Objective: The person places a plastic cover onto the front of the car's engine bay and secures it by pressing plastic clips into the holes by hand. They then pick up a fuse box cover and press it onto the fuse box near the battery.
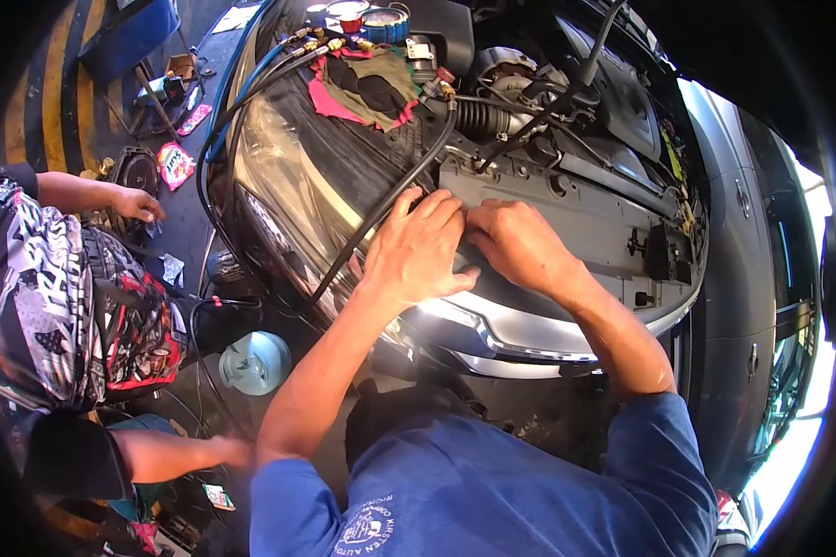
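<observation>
One left hand, grip spread; one right hand, grip curled, contents hidden; one black hose crossed beside one grey panel.

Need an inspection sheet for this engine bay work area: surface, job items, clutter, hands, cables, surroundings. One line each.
Surface: grey panel across the front of the open engine bay; no tool seen lying on it.
Job's things: gauges at the bay's far edge, beside a green, black and pink cloth.
Clutter: pink packet and other loose items on the floor, left.
Hands: left hand and right hand close together at the panel, fingers bent; cannot tell if anything is held.
Cables: black hose passes close beside the left hand.
Surroundings: co-worker at left, light-blue tank nearby; grey car at right.
</observation>
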`<action>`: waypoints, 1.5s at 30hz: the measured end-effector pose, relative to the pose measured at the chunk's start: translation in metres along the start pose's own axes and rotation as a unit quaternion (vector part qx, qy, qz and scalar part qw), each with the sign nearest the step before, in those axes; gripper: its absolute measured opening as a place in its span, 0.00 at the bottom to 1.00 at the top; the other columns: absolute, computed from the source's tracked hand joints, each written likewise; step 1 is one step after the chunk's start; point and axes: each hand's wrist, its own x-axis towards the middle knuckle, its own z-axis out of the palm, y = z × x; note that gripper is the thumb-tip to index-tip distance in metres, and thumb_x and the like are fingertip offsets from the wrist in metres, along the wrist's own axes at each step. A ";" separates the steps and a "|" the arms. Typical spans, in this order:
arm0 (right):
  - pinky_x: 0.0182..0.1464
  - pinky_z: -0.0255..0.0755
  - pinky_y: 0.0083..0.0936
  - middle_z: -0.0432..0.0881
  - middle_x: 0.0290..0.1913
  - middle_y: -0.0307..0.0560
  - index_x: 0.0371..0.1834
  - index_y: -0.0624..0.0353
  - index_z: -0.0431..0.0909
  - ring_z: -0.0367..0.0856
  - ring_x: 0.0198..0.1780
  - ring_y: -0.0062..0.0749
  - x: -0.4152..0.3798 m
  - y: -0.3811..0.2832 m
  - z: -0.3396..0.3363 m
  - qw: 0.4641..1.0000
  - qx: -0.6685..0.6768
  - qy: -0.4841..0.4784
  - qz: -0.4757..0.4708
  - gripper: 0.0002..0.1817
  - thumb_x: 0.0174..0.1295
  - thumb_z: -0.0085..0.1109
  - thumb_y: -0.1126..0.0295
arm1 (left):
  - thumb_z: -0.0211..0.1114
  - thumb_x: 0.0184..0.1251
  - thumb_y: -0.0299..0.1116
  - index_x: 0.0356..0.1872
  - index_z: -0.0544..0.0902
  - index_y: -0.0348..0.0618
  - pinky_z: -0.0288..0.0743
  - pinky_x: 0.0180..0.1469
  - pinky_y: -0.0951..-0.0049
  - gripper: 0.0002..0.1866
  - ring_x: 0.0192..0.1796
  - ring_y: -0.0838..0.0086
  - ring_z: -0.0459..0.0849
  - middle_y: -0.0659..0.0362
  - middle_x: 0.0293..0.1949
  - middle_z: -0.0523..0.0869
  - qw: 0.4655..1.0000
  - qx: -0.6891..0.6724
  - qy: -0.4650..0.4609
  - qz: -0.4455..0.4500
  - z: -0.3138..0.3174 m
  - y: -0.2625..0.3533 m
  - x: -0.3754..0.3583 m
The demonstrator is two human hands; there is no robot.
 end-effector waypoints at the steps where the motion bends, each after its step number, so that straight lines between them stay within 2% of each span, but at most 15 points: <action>1: 0.46 0.78 0.46 0.85 0.38 0.57 0.41 0.63 0.83 0.84 0.41 0.58 0.000 0.001 0.002 1.000 0.015 0.005 0.001 0.07 0.60 0.64 0.77 | 0.78 0.48 0.52 0.58 0.81 0.34 0.60 0.76 0.52 0.39 0.71 0.59 0.75 0.49 0.62 0.83 1.000 -0.003 0.003 -0.004 -0.001 0.001 -0.001; 5: 0.40 0.79 0.35 0.85 0.34 0.48 0.41 0.64 0.84 0.84 0.34 0.38 0.004 0.011 -0.009 0.982 0.175 -0.060 0.035 0.07 0.62 0.68 0.74 | 0.80 0.49 0.50 0.66 0.74 0.35 0.58 0.77 0.53 0.45 0.71 0.60 0.75 0.49 0.62 0.82 0.999 -0.008 -0.030 -0.030 -0.012 0.010 -0.001; 8: 0.36 0.78 0.25 0.84 0.34 0.37 0.40 0.61 0.85 0.79 0.34 0.22 0.011 0.027 -0.015 0.909 0.353 -0.160 0.152 0.07 0.64 0.72 0.70 | 0.81 0.49 0.48 0.70 0.69 0.38 0.58 0.77 0.52 0.49 0.70 0.60 0.76 0.49 0.62 0.82 0.997 -0.053 0.002 -0.048 -0.016 0.012 -0.004; 11: 0.34 0.77 0.21 0.82 0.34 0.32 0.39 0.58 0.85 0.79 0.36 0.19 0.009 0.026 -0.019 0.910 0.354 -0.154 0.151 0.08 0.66 0.73 0.67 | 0.82 0.48 0.47 0.73 0.66 0.41 0.58 0.77 0.53 0.51 0.69 0.60 0.77 0.50 0.62 0.82 0.997 -0.050 -0.001 -0.054 -0.017 0.014 -0.004; 16: 0.30 0.83 0.27 0.80 0.35 0.41 0.41 0.64 0.80 0.81 0.35 0.28 0.017 0.036 -0.015 0.891 0.344 -0.191 0.227 0.19 0.60 0.78 0.61 | 0.82 0.48 0.46 0.72 0.67 0.41 0.58 0.76 0.53 0.50 0.68 0.62 0.77 0.54 0.63 0.82 0.998 -0.039 -0.005 -0.050 -0.011 0.012 -0.002; 19: 0.30 0.84 0.29 0.81 0.37 0.46 0.45 0.67 0.81 0.83 0.35 0.34 0.028 0.029 -0.016 0.913 0.251 -0.209 0.245 0.21 0.61 0.76 0.61 | 0.81 0.47 0.44 0.72 0.67 0.41 0.58 0.76 0.54 0.49 0.68 0.62 0.78 0.55 0.63 0.82 0.998 -0.039 -0.010 -0.043 -0.005 0.008 0.002; 21: 0.28 0.85 0.30 0.87 0.51 0.53 0.58 0.68 0.81 0.89 0.43 0.38 0.030 0.018 -0.019 0.926 0.206 -0.220 0.229 0.25 0.60 0.72 0.65 | 0.81 0.47 0.44 0.71 0.68 0.41 0.58 0.76 0.54 0.48 0.68 0.62 0.78 0.54 0.63 0.82 0.999 -0.026 -0.018 -0.044 -0.006 0.010 0.004; 22: 0.37 0.86 0.35 0.88 0.51 0.55 0.60 0.67 0.81 0.89 0.46 0.40 0.030 0.014 -0.019 0.930 0.176 -0.225 0.232 0.28 0.59 0.72 0.61 | 0.81 0.47 0.43 0.70 0.70 0.41 0.58 0.76 0.54 0.47 0.67 0.62 0.78 0.54 0.62 0.83 0.999 -0.015 -0.006 -0.034 -0.004 0.010 0.003; 24: 0.55 0.78 0.43 0.89 0.46 0.58 0.50 0.64 0.83 0.87 0.51 0.51 0.012 0.036 0.010 0.978 0.134 -0.096 0.130 0.26 0.59 0.71 0.53 | 0.80 0.50 0.48 0.70 0.71 0.40 0.57 0.77 0.54 0.46 0.70 0.61 0.76 0.50 0.64 0.81 0.999 -0.011 -0.021 -0.031 -0.008 0.013 0.003; 26: 0.50 0.77 0.45 0.88 0.41 0.57 0.44 0.62 0.81 0.86 0.47 0.55 -0.022 0.027 0.010 0.980 0.126 -0.003 0.156 0.23 0.61 0.71 0.51 | 0.80 0.47 0.45 0.68 0.73 0.41 0.56 0.78 0.54 0.45 0.71 0.60 0.75 0.51 0.64 0.81 0.999 -0.018 -0.006 -0.027 -0.003 0.013 0.001; 29: 0.52 0.78 0.42 0.88 0.43 0.56 0.49 0.62 0.82 0.87 0.47 0.50 -0.081 0.043 -0.008 0.951 0.225 0.080 0.194 0.25 0.64 0.70 0.50 | 0.78 0.49 0.41 0.67 0.73 0.41 0.56 0.78 0.53 0.41 0.71 0.59 0.75 0.49 0.63 0.81 1.000 0.003 0.005 -0.021 -0.004 0.018 0.000; 33: 0.51 0.80 0.37 0.89 0.45 0.55 0.50 0.63 0.84 0.88 0.47 0.42 -0.176 0.131 -0.064 0.927 0.165 0.200 0.270 0.21 0.64 0.73 0.57 | 0.75 0.51 0.39 0.65 0.75 0.42 0.56 0.78 0.53 0.37 0.71 0.58 0.75 0.48 0.64 0.81 1.000 0.023 0.007 -0.016 -0.005 0.020 0.000; 37: 0.51 0.81 0.35 0.91 0.44 0.52 0.50 0.63 0.87 0.89 0.46 0.40 -0.268 0.247 -0.123 0.877 -0.011 0.280 0.391 0.17 0.61 0.73 0.66 | 0.74 0.51 0.36 0.64 0.77 0.42 0.57 0.78 0.52 0.35 0.71 0.57 0.75 0.48 0.65 0.81 0.999 0.026 0.014 -0.027 -0.006 0.024 0.000; 42: 0.48 0.80 0.42 0.89 0.39 0.60 0.43 0.65 0.87 0.90 0.44 0.50 -0.314 0.369 -0.133 0.882 -0.086 0.174 0.430 0.20 0.55 0.75 0.59 | 0.71 0.55 0.35 0.63 0.79 0.42 0.55 0.79 0.53 0.31 0.71 0.57 0.76 0.50 0.65 0.82 0.995 0.040 0.019 -0.091 0.004 0.029 0.005; 45: 0.43 0.79 0.46 0.87 0.32 0.62 0.29 0.65 0.87 0.88 0.39 0.56 -0.314 0.409 -0.121 0.905 -0.151 0.066 0.391 0.20 0.53 0.75 0.55 | 0.68 0.61 0.36 0.63 0.79 0.43 0.52 0.81 0.52 0.27 0.72 0.58 0.74 0.50 0.65 0.82 0.987 0.049 0.046 -0.145 0.017 0.039 0.006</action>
